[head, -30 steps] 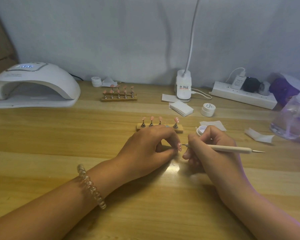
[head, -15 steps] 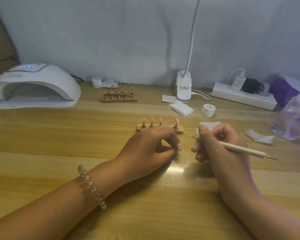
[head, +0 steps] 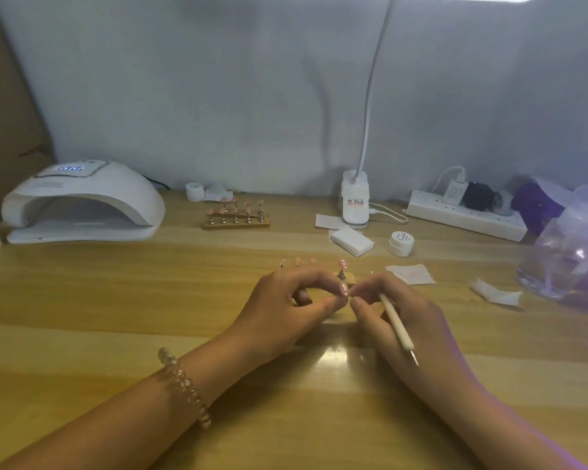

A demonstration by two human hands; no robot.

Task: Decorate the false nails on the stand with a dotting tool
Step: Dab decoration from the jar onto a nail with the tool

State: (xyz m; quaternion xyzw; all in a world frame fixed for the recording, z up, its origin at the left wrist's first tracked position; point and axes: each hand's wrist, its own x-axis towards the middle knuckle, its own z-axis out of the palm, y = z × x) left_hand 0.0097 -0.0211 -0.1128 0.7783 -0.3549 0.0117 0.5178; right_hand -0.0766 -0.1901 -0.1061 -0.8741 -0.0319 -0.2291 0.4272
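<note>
A small wooden nail stand (head: 348, 278) with pink false nails on metal holders sits mid-table, mostly hidden behind my hands. My left hand (head: 286, 307) pinches one pink false nail (head: 344, 289) between thumb and forefinger, just in front of the stand. My right hand (head: 404, 317) touches that same nail with its fingertips while gripping a cream dotting tool (head: 396, 322), whose metal tip points back toward me. A second stand (head: 236, 218) with several pink nails sits farther back.
A white nail lamp (head: 82, 201) stands at the back left. The desk lamp base (head: 354, 200), a pad stack (head: 351, 240), a white gel pot (head: 401, 243), a power strip (head: 465, 215), wipes (head: 410, 273) and a clear bottle (head: 567, 259) fill the right side.
My right hand has moved left to meet my left hand at the held nail. The dotting tool swung from pointing right to pointing back toward me. The view tilted upward.
</note>
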